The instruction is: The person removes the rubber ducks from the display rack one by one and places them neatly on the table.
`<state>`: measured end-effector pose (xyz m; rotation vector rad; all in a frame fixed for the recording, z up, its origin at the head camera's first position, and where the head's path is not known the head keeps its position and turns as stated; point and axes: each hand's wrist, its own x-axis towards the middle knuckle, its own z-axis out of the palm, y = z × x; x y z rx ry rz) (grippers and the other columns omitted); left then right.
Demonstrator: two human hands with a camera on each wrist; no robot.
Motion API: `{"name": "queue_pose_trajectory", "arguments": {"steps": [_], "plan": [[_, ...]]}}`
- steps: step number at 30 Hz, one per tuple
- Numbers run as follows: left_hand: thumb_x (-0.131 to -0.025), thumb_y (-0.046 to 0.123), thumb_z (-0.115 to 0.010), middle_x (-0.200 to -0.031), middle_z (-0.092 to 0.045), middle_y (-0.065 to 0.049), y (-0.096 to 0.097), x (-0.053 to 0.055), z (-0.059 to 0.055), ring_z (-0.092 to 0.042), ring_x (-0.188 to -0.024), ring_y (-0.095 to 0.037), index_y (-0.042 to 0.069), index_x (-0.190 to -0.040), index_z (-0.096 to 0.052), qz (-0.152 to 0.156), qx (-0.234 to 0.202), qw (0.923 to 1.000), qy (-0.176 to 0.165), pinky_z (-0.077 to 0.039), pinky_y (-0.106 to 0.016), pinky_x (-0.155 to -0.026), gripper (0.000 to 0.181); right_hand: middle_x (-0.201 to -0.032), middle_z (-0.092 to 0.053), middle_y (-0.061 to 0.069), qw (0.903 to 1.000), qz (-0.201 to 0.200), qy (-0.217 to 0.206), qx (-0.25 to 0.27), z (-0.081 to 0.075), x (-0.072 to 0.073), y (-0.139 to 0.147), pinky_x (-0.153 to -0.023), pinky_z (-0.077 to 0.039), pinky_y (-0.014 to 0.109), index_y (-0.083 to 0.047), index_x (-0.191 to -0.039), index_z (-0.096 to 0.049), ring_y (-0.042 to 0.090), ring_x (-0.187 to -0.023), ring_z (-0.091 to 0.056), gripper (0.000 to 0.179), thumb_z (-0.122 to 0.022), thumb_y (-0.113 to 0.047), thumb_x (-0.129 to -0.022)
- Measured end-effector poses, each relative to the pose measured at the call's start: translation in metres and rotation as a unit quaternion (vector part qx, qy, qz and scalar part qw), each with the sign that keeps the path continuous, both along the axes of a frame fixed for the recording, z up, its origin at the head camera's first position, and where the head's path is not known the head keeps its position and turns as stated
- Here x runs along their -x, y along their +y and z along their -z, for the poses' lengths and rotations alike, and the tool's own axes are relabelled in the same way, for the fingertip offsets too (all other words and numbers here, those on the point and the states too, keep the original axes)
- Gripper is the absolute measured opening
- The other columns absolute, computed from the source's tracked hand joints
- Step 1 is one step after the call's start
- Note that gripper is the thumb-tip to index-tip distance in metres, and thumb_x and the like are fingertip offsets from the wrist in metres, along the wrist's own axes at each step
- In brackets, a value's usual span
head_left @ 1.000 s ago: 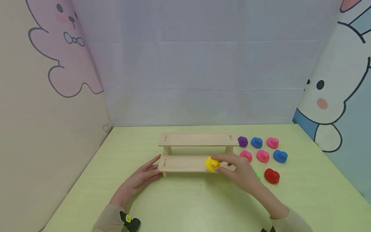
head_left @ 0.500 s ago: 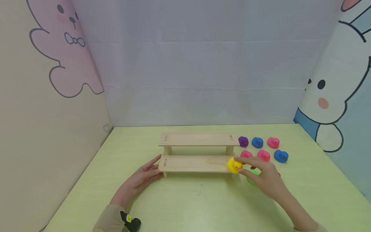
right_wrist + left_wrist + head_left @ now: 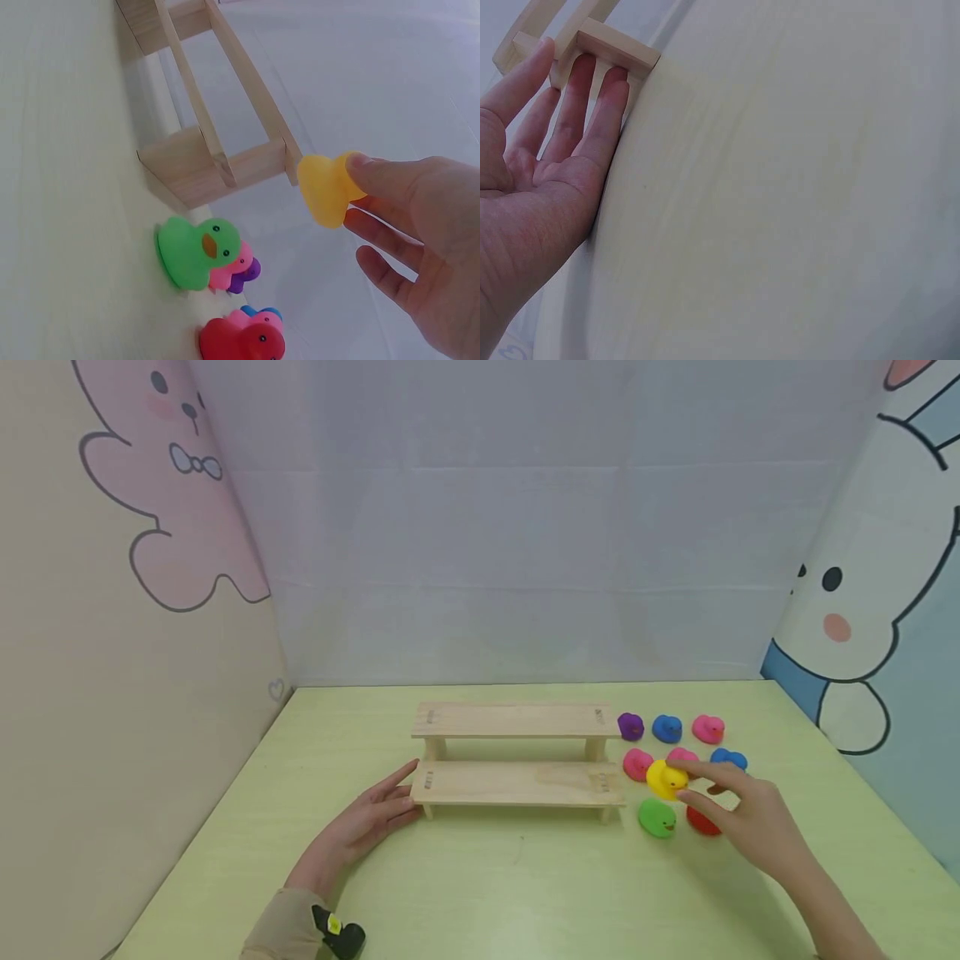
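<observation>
A yellow rubber duck (image 3: 664, 779) is pinched between the thumb and fingers of my right hand (image 3: 750, 818), held above the other ducks to the right of a two-step wooden rack (image 3: 517, 783). In the right wrist view the yellow duck (image 3: 324, 191) hangs clear of the table. My left hand (image 3: 363, 822) rests at the rack's left end, its fingers extended; the left wrist view has the fingertips against the rack's wooden end (image 3: 619, 46). Below the held duck sit a green duck (image 3: 657, 819) and a red duck (image 3: 702, 821), the red one partly hidden by my right hand.
Behind the held duck are pink ducks (image 3: 637, 764), a purple duck (image 3: 631, 727) and blue ducks (image 3: 667, 728), in rows close to the rack's right end. The pale green table (image 3: 480, 885) ends at a white backdrop (image 3: 465, 568) and printed side walls.
My right hand has carried the yellow duck rightward, from over the rack's lower step to above the ducks. The left hand and the rack have stayed in place.
</observation>
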<state>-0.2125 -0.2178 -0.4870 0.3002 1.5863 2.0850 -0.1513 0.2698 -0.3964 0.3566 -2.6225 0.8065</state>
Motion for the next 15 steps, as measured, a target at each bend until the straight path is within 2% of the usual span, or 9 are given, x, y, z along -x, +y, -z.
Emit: {"name": "queue_pose_trajectory", "arguments": {"steps": [3, 7, 15], "plan": [[-0.094, 0.003, -0.044, -0.143, -0.026, -0.02, 0.001, -0.002, -0.004, -0.039, -0.126, -0.024, 0.024, -0.145, -0.02, 0.005, 0.001, 1.0, 0.004, -0.033, -0.035, -0.103, 0.061, -0.106, -0.064, 0.009, 0.9995, 0.011, -0.03, -0.003, -0.001, -0.001, 0.012, -0.055, -0.049, 0.016, -0.016, -0.118, -0.06, 0.028, -0.085, -0.057, 0.039, -0.069, -0.024, -0.081], [-0.093, 0.004, -0.047, -0.142, -0.026, -0.02, 0.001, -0.004, -0.008, -0.039, -0.126, -0.024, 0.022, -0.146, -0.018, 0.008, 0.007, 0.9999, 0.001, -0.032, -0.037, -0.104, 0.063, -0.109, -0.062, 0.012, 0.9984, 0.022, -0.053, -0.004, -0.002, -0.002, 0.027, -0.053, -0.048, 0.017, -0.017, -0.12, -0.059, 0.03, -0.087, -0.055, 0.041, -0.067, -0.028, -0.082], [-0.093, 0.002, -0.045, -0.142, -0.026, -0.02, 0.001, -0.004, -0.01, -0.039, -0.125, -0.024, 0.02, -0.146, -0.015, 0.011, 0.009, 0.9999, -0.003, -0.031, -0.038, -0.105, 0.063, -0.112, -0.061, 0.015, 0.9985, 0.034, -0.036, -0.024, 0.007, 0.002, 0.057, -0.055, -0.048, 0.015, -0.015, -0.12, -0.059, 0.029, -0.084, -0.056, 0.041, -0.067, -0.027, -0.082]]}}
